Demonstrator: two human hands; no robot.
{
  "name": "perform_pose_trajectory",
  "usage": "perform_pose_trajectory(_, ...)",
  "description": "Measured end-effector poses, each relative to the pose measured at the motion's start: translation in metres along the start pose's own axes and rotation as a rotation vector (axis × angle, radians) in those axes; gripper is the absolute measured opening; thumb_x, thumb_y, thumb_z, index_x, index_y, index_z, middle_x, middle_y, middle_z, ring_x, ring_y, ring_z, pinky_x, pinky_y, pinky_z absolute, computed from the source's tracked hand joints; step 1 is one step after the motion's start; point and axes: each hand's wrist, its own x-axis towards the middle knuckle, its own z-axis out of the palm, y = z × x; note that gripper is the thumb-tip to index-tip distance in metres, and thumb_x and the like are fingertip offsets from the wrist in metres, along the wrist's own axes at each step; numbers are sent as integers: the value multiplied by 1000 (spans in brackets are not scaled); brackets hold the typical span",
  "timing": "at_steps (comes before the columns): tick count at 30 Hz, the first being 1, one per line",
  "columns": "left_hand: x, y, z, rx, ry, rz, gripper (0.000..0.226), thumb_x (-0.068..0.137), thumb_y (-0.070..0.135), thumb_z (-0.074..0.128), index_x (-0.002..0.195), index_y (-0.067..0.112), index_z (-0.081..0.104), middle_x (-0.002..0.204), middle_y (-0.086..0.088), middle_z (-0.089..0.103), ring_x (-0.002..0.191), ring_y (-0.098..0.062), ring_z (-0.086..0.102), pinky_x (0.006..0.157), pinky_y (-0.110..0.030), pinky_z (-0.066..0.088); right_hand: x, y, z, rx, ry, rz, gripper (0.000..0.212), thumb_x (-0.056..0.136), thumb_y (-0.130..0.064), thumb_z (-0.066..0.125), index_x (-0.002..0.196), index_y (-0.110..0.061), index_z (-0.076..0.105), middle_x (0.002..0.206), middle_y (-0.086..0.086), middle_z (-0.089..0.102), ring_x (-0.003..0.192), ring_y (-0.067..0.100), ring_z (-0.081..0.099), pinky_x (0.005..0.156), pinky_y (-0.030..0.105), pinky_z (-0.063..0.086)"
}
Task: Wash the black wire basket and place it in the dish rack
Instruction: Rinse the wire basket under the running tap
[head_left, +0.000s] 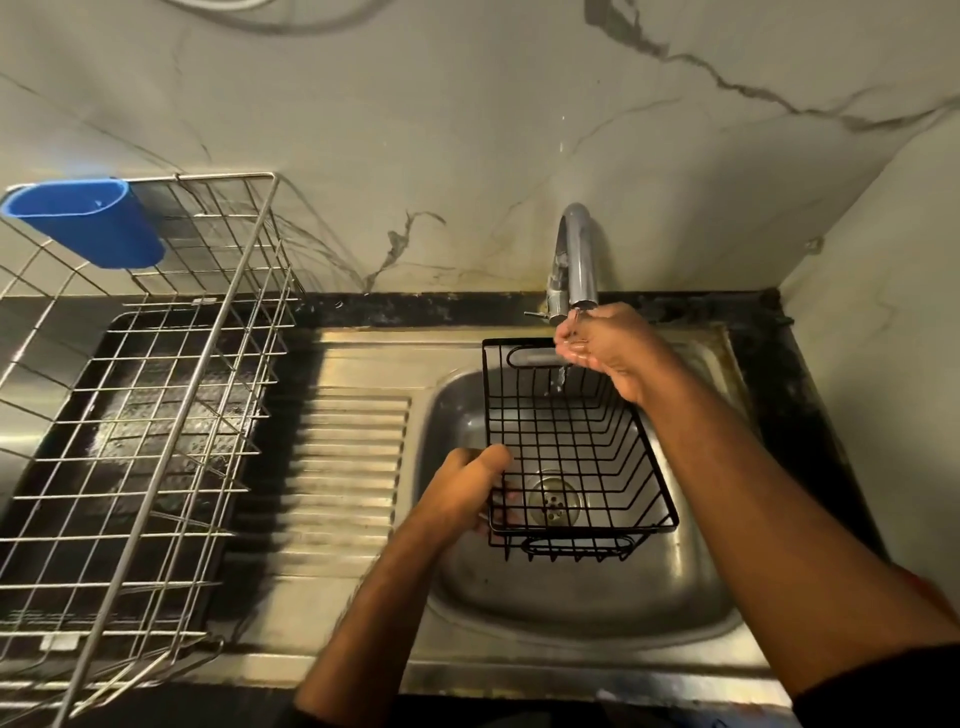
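Black wire basket held over the sink, long axis 12–6. Left hand grips its 9 o'clock rim; right hand, cupped and loose, catches water under the faucet at 12. Dish rack at 9 o'clock, left hand nearer.

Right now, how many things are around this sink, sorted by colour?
Black: 1, the basket, gripped by the left hand.
Blue: 1, the cup hung on the rack.
Silver: 3, the rack, the tap running onto the right hand, and the sink.
Total: 5 things.
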Motion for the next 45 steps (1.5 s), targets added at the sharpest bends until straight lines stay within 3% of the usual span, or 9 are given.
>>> perform_pose_trajectory(5,-6,4,3,-32,5,-1,12,100,27,51,93,18,54,104,-17,76,97,-44,73,96,-62,51,-2,-1,-5,-11,0,-25,14,98,-3,54,92,6,61,95,19,66,76,19,65,59,19,51)
perform_pose_trajectory(14,-12,2,3,-61,12,6,11,101,27,52,93,19,53,101,-14,76,100,-43,73,96,-63,50,-6,2,-4,104,-48,-59,21,103,-14,52,104,2,67,100,19,74,92,25,74,82,31,60)
perform_pose_trajectory(21,-7,-4,1,-28,28,57,16,101,21,52,85,22,53,100,-13,74,84,-33,71,86,-61,55,2,5,-6,-72,78,-163,9,99,-12,60,97,-11,69,93,9,75,78,13,73,67,22,59)
perform_pose_trajectory(25,4,-12,-2,-9,51,94,10,100,23,54,91,24,58,105,-15,74,85,-31,74,72,-45,57,17,8,-9,-439,240,-319,17,95,-13,64,111,-8,68,95,-1,69,73,2,61,61,11,44)
perform_pose_trajectory(29,20,-28,-9,74,110,140,11,99,24,54,103,30,62,100,-2,73,88,-23,72,70,-36,57,34,8,-6,-674,266,-402,11,95,-15,63,98,-4,67,83,2,62,76,17,61,49,11,31)
perform_pose_trajectory(34,28,-45,-16,54,232,186,43,80,43,54,120,32,64,110,8,73,106,-14,67,99,-48,54,57,9,4,-656,53,-419,23,99,-22,57,110,-5,67,112,14,70,102,28,66,83,29,51)
perform_pose_trajectory(37,31,-49,-16,29,291,188,54,75,47,51,127,34,63,115,12,72,110,-10,66,102,-47,53,67,12,13,-669,-44,-417,32,103,-29,49,105,-2,65,106,18,67,103,33,62,88,38,51)
perform_pose_trajectory(40,33,-52,-16,-7,321,185,50,79,45,52,126,33,63,114,9,72,108,-15,66,100,-54,53,79,18,20,-727,-40,-303,52,97,-64,34,89,-21,63,90,2,62,89,22,61,77,33,49)
perform_pose_trajectory(45,35,-53,-12,-36,360,190,49,84,41,54,133,36,60,116,12,73,111,-12,67,99,-53,54,110,47,19,-709,-24,-219,90,67,-100,14,98,-33,67,120,7,63,111,31,58,102,49,46)
